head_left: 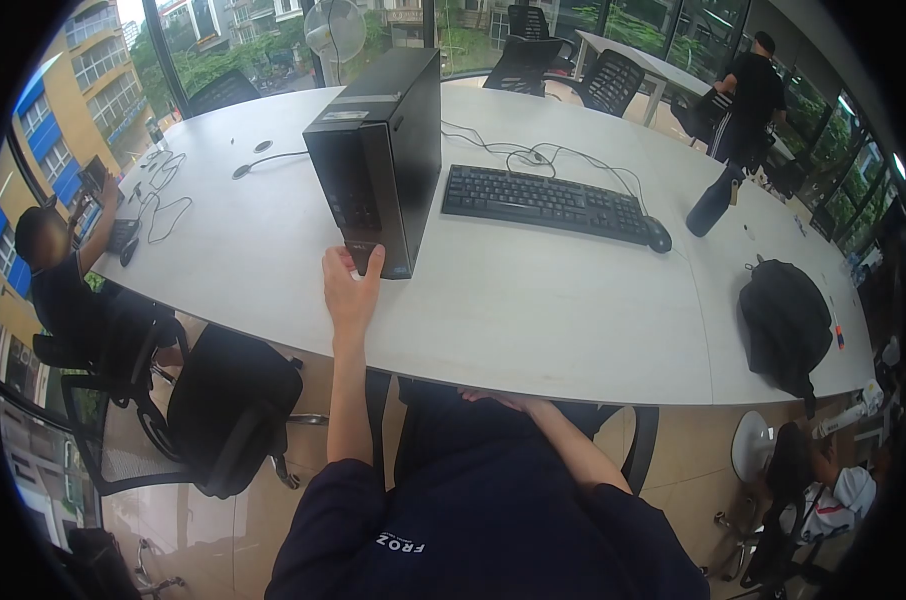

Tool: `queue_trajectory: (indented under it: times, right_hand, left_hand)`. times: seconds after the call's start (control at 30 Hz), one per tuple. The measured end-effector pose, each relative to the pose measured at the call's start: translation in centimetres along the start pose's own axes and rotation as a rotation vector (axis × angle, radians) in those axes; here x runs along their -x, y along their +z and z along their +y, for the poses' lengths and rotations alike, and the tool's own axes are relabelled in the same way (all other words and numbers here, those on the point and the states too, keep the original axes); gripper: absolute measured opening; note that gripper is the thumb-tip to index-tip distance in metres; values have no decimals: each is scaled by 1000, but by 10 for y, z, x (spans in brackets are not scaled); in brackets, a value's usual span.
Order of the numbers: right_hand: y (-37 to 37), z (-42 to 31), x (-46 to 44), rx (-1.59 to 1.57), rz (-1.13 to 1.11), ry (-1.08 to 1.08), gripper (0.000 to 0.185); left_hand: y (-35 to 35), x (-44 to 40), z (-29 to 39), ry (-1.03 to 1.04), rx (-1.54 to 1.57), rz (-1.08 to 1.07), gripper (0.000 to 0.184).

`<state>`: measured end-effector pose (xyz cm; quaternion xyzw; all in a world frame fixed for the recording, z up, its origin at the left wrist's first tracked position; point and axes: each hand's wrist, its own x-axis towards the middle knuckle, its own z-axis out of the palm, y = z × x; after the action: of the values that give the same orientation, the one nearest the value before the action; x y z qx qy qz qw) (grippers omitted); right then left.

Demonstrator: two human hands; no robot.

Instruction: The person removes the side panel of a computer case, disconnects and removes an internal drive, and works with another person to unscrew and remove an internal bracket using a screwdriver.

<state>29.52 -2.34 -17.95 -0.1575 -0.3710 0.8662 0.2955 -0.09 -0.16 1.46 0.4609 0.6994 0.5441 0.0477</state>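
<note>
A black desktop computer tower (378,170) stands upright on the white table, its narrow front turned toward me. My left hand (353,290) is at the lower front corner of the tower, thumb on the front face and fingers curled at the left edge. Under the table's near edge, my right hand (498,398) lies flat on my lap, partly hidden, with nothing visible in it. To the right of the tower sit a black keyboard (543,203) and a black mouse (658,235), their cables running behind them.
The white table (533,320) curves around me. A dark bottle (713,203) and a black backpack (785,318) are at the right. A person (63,265) sits at the left end holding a device; another person (753,95) stands far right. An office chair (228,400) is at my left.
</note>
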Motion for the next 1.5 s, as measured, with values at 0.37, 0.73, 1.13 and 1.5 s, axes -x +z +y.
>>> queue_trajectory:
  times: [0.37, 0.73, 1.13, 1.5]
  right_hand:
    - [114, -30, 11, 1196, -142, -49, 17]
    - [255, -172, -95, 1455, 239, -1092, 62]
    - [282, -186, -188, 1469, 587, -1245, 106]
    - [280, -181, -200, 1513, 696, -1346, 111]
  left_hand:
    - [8, 7, -7, 155, 52, -29, 60]
    - [5, 9, -12, 220, 55, -57, 63]
    - [6, 7, -8, 131, 44, -19, 63]
    - [2, 4, -1, 108, -2, 9, 59]
